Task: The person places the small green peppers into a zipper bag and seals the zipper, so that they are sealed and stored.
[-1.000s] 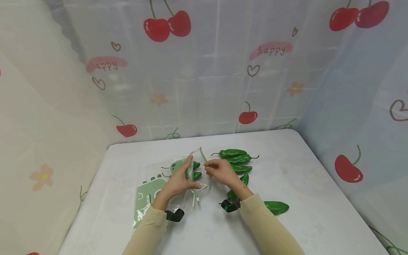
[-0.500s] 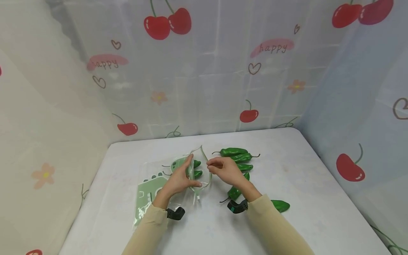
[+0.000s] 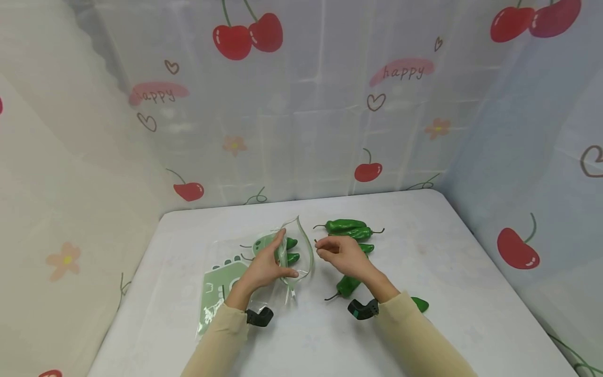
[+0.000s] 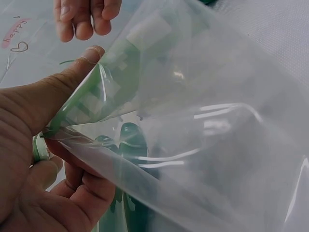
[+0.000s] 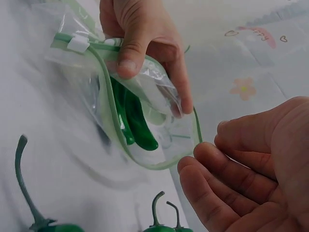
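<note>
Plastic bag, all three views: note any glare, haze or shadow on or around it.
Left wrist: white glare streaks cross the plastic bag, and the peppers seen through it look hazy; right wrist: the bag looks clearer, with soft shadow on the table nearby; head: lighting looks fairly even, a little shine on the bag's lower-left part, faint shadows beside the sleeves.

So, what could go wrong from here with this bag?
If the left hand loosens its hold, the clear plastic zip bag with green edging could sag closed. The two glossy green peppers inside lie near its open mouth and might slide out. The curved stem on a loose, long green pepper could snag the edging.
</note>
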The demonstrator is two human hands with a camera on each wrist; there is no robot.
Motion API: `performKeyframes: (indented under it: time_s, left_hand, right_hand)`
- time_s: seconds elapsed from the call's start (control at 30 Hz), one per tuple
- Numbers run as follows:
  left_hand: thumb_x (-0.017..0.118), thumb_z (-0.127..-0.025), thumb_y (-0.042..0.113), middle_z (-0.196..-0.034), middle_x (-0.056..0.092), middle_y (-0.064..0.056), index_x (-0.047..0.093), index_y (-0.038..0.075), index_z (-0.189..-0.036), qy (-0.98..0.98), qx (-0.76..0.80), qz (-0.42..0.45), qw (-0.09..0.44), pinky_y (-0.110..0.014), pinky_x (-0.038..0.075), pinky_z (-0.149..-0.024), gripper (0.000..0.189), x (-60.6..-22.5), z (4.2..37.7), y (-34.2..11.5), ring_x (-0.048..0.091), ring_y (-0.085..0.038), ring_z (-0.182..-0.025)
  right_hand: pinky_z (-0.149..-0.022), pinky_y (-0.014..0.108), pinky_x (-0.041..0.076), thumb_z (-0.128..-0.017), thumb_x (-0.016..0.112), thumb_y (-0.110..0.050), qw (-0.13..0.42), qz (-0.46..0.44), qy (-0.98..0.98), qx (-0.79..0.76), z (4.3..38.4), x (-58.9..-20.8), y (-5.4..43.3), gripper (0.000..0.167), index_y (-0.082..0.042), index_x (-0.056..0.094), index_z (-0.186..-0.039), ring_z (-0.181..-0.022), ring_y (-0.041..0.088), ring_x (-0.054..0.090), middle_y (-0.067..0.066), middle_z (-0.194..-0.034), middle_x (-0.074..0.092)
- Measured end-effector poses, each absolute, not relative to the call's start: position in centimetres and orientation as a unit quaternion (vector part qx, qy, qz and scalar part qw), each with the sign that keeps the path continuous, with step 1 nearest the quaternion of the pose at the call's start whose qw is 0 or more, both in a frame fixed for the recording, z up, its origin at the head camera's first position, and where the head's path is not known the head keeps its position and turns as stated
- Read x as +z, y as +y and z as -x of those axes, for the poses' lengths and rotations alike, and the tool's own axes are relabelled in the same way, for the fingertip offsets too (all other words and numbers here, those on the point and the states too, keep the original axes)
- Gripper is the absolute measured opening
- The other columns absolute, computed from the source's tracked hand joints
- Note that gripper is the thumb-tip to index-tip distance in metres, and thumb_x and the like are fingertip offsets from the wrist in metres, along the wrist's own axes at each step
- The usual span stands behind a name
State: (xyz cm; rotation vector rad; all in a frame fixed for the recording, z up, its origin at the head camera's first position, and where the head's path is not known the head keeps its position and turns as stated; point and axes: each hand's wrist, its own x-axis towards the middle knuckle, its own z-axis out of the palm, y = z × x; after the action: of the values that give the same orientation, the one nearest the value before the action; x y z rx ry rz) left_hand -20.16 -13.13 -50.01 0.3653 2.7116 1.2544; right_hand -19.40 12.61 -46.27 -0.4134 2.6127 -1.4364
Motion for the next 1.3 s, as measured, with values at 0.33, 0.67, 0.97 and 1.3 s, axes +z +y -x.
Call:
performKeyframes:
  time_s: [0.33,0.67,0.97,1.3]
  left_hand:
    - [0.097,-0.070,0.033,-0.167,0.033,-0.010,0.018,0.027,-0.167,0.898,0.418,-0.122,0.067,-0.043,0.045,-0.093,0.125,-49.9,20.1,-13.2,0.055,-0.025,-0.102]
    - [0.097,-0.069,0.034,-0.167,0.033,-0.011,0.021,0.021,-0.167,0.899,0.415,-0.132,0.055,-0.047,0.045,-0.101,0.125,-50.0,20.1,-13.3,0.056,-0.025,-0.110]
    - [0.097,-0.069,0.036,-0.168,0.032,-0.010,0.018,0.026,-0.167,0.899,0.415,-0.129,0.063,-0.046,0.045,-0.102,0.126,-50.2,20.2,-13.5,0.055,-0.025,-0.115]
    - [0.097,-0.068,0.034,-0.167,0.033,-0.009,0.019,0.030,-0.166,0.900,0.414,-0.122,0.063,-0.051,0.043,-0.111,0.125,-50.2,20.1,-13.6,0.051,-0.029,-0.136]
  right_hand:
    - [-0.095,0.043,0.057,-0.099,0.071,-0.023,0.075,0.138,0.874,-0.460,19.1,-46.8,14.5,0.018,-0.019,0.076,-0.116,-0.114,0.025,0.070,0.000,-0.117,0.075]
    - [-0.099,0.044,0.055,-0.099,0.071,-0.024,0.091,0.131,0.877,-0.453,18.7,-47.2,16.4,0.018,-0.022,0.075,-0.116,-0.114,0.021,0.069,-0.003,-0.115,0.074]
    - [-0.096,0.043,0.056,-0.099,0.071,-0.024,0.095,0.145,0.874,-0.453,18.2,-47.0,17.5,0.018,-0.021,0.075,-0.116,-0.105,0.015,0.068,-0.004,-0.111,0.074]
    - [-0.101,0.047,0.054,-0.099,0.070,-0.023,0.102,0.149,0.877,-0.445,17.5,-46.7,18.4,0.018,-0.020,0.074,-0.116,-0.105,0.014,0.068,-0.002,-0.111,0.074]
